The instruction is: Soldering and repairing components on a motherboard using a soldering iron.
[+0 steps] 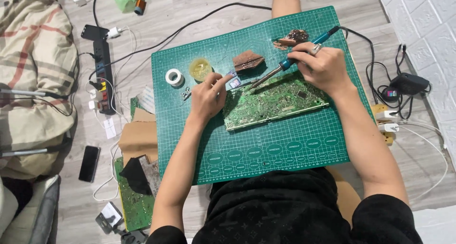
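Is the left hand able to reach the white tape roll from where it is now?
Probably yes: the left hand holds nothing, and only bare green mat lies between it and the tape roll.

Wooden floor (199, 16), green cutting mat (285, 144), power strip (102, 68), phone (89, 163)

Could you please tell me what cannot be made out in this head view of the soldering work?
- Iron tip contact on the board: too small to tell.
- What the left hand pinches near the board's corner: too small, partly hidden by fingers.
- Iron's grip: covered by the right hand.
- Second board at left: partly hidden under a dark cloth and cardboard.
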